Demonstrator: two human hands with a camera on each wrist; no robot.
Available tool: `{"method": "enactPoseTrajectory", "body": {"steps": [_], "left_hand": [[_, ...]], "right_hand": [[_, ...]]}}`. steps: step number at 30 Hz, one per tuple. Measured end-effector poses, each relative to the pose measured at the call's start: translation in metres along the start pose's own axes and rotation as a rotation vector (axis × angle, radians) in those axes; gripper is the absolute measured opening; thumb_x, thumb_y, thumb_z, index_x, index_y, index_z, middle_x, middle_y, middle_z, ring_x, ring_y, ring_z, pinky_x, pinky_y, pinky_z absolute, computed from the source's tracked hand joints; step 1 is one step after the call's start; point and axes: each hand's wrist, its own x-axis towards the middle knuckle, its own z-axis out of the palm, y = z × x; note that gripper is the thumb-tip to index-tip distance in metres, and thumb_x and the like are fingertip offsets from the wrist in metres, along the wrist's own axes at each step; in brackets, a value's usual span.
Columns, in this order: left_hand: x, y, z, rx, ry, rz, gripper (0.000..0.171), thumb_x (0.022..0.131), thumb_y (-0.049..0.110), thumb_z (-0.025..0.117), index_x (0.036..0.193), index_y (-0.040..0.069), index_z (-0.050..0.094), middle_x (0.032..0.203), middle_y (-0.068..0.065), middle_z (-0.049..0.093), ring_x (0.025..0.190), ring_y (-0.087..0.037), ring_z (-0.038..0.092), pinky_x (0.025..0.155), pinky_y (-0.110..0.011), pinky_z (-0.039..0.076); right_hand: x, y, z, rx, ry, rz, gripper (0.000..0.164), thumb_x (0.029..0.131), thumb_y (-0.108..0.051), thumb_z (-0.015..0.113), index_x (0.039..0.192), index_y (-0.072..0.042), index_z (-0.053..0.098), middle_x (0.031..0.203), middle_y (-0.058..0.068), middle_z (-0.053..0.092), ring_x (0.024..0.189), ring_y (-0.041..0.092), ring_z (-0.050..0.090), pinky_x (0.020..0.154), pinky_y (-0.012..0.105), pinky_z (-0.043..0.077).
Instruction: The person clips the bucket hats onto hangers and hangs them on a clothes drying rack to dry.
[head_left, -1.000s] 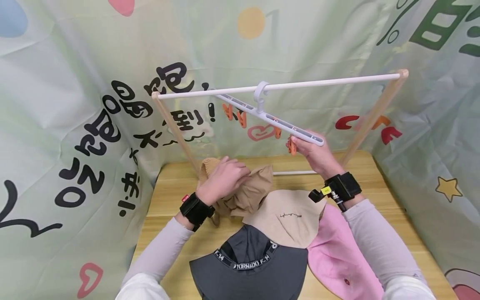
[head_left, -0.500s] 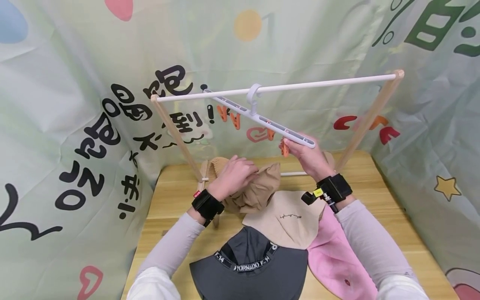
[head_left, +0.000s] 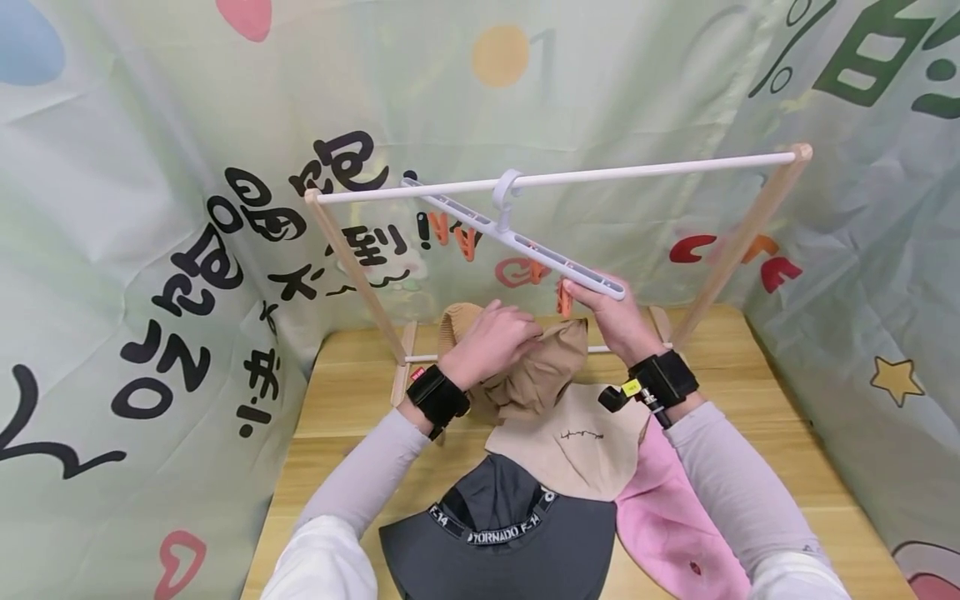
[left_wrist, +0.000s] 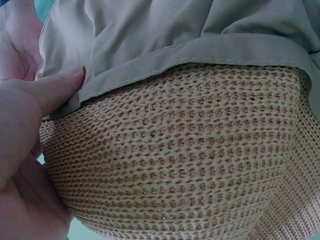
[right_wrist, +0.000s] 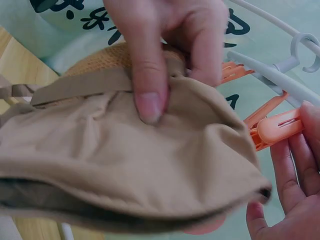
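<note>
The left hand (head_left: 495,343) grips a brown hat (head_left: 543,375) near the middle of the head view, holding it up over the back of the wooden table (head_left: 345,450). In the left wrist view the thumb lies on the hat's stitched cloth edge, and the knitted part (left_wrist: 185,140) fills the centre and bottom of the frame. In the right wrist view that thumb presses the front of the cloth, which spreads from the left edge to right of centre.

The right hand (head_left: 618,321), right of centre in the head view, pinches an orange clip (head_left: 564,298) between thumb and fingers. The clip is just beside the cloth; its far end is poorly seen, so I cannot tell whether it touches the hat.

This clip hangs from the lower right end of a pale grey hanger (head_left: 551,256), and three more orange clips (head_left: 466,243) hang along it towards the upper left. The hanger's hook sits over the white rod (head_left: 660,171) of a rack with slanting wooden posts (head_left: 738,246).

Lower in the head view, a beige hat (head_left: 555,471) lies at centre, a dark grey hat (head_left: 510,558) overlaps the bottom edge, and a pink hat (head_left: 675,517) is at lower right, partly behind the right forearm. Printed fabric (head_left: 622,92) stands behind the rack.
</note>
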Motion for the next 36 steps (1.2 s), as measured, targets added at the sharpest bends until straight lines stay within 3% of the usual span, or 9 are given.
{"method": "enactPoseTrajectory", "body": {"steps": [7,18,23,30,36], "left_hand": [[0.016,-0.001,0.001,0.006,-0.040,-0.024,0.014,0.096,0.034,0.066,0.090,0.023,0.072,0.077,0.011,0.058,0.072,-0.010,0.051,0.064,-0.030,0.032],[0.030,-0.001,-0.007,0.015,-0.100,-0.051,0.013,0.097,0.032,0.065,0.092,0.024,0.072,0.078,0.010,0.060,0.073,-0.010,0.054,0.069,-0.032,0.035],[0.034,-0.001,-0.012,0.003,-0.070,-0.067,0.015,0.097,0.034,0.064,0.094,0.023,0.073,0.081,0.010,0.063,0.075,-0.011,0.056,0.069,-0.033,0.037],[0.036,0.002,-0.015,-0.121,0.001,-0.163,0.031,0.099,0.048,0.056,0.083,0.023,0.064,0.078,0.009,0.060,0.082,-0.012,0.053,0.072,-0.034,0.034],[0.040,0.005,-0.014,-0.142,0.023,-0.195,0.024,0.099,0.041,0.059,0.086,0.024,0.065,0.082,0.010,0.063,0.086,-0.013,0.051,0.074,-0.036,0.033]], "right_hand": [[0.001,0.002,0.001,0.022,-0.013,-0.038,0.014,0.090,-0.012,0.073,0.102,-0.006,0.075,0.089,-0.002,0.074,0.098,0.016,0.064,0.095,0.026,0.045],[0.001,0.003,-0.002,-0.010,0.008,-0.028,0.015,0.089,-0.012,0.074,0.103,-0.008,0.075,0.090,-0.004,0.074,0.097,0.014,0.064,0.092,0.025,0.045],[0.002,0.004,-0.002,-0.017,-0.001,-0.040,0.015,0.089,-0.012,0.074,0.103,-0.006,0.075,0.089,-0.002,0.074,0.091,0.013,0.065,0.083,0.023,0.049],[0.002,0.002,-0.003,-0.041,0.005,-0.049,0.020,0.089,-0.015,0.074,0.105,-0.003,0.073,0.091,0.000,0.074,0.089,0.012,0.066,0.078,0.022,0.054],[0.004,0.002,-0.004,-0.044,0.004,-0.037,0.022,0.089,-0.015,0.074,0.107,-0.003,0.072,0.093,0.001,0.074,0.092,0.014,0.066,0.080,0.024,0.055]]}}
